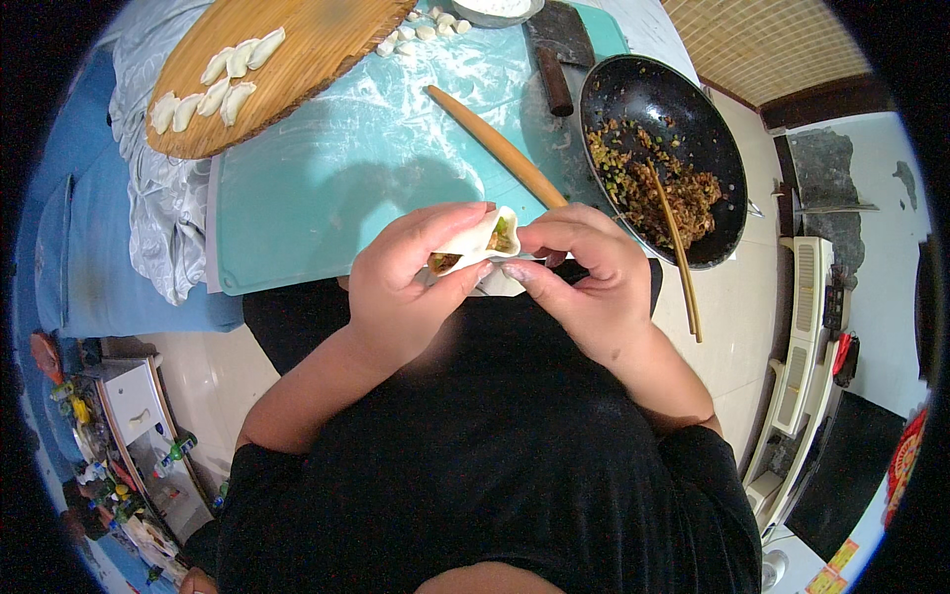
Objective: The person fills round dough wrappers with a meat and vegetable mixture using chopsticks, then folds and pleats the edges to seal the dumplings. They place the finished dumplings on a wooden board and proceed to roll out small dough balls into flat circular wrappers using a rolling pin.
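Note:
A partly folded dumpling wrapper [475, 243], pinched at its middle with filling showing at both ends, is held between my hands above the near edge of the teal mat [312, 245]. My left hand [404, 271] grips it from the left between thumb and fingers. My right hand [594, 271] has its index fingertip at the wrapper's right edge, the thumb just below. Beyond them lies a wooden rolling pin [497, 145], its near end by my right hand. Folded dumplings [215, 95] rest in two rows on a wooden board [312, 67].
A black wok [638, 82] of chopped filling [668, 189] with chopsticks [674, 245] stands at the right. A cleaver [560, 44], several dough pieces [424, 32] and a bowl of flour [499, 9] are at the far side. Crumpled patterned cloth [167, 215] hangs at the left.

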The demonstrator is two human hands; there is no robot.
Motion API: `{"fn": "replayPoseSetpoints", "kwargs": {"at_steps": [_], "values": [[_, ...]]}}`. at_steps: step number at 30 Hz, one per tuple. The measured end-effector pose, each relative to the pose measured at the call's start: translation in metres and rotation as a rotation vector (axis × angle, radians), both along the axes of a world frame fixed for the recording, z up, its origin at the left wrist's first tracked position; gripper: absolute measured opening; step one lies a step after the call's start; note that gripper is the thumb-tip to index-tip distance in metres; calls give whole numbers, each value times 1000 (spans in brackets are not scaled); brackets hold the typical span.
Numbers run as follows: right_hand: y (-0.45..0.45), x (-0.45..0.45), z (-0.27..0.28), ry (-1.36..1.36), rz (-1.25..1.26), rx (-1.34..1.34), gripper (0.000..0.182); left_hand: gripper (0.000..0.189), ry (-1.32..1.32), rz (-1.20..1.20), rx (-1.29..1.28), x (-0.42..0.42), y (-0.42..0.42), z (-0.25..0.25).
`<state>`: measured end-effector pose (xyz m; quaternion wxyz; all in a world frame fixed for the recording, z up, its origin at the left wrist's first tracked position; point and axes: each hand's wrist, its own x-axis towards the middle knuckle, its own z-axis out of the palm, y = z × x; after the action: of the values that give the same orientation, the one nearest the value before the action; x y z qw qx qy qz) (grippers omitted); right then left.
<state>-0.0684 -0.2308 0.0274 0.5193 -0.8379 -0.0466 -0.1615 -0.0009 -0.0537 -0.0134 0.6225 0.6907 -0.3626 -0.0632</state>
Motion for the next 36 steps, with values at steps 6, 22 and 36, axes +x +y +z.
{"fn": "replayPoseSetpoints", "kwargs": {"at_steps": [6,22,36], "values": [[2,6,-1,-210,-16,-312,16,47,-190,92,94,1,-3,11],[-19,17,2,35,148,77,18,43,260,-100,-271,-2,-5,-4],[-8,14,11,80,120,4,10,41,250,-23,-126,-1,-4,4]]}}
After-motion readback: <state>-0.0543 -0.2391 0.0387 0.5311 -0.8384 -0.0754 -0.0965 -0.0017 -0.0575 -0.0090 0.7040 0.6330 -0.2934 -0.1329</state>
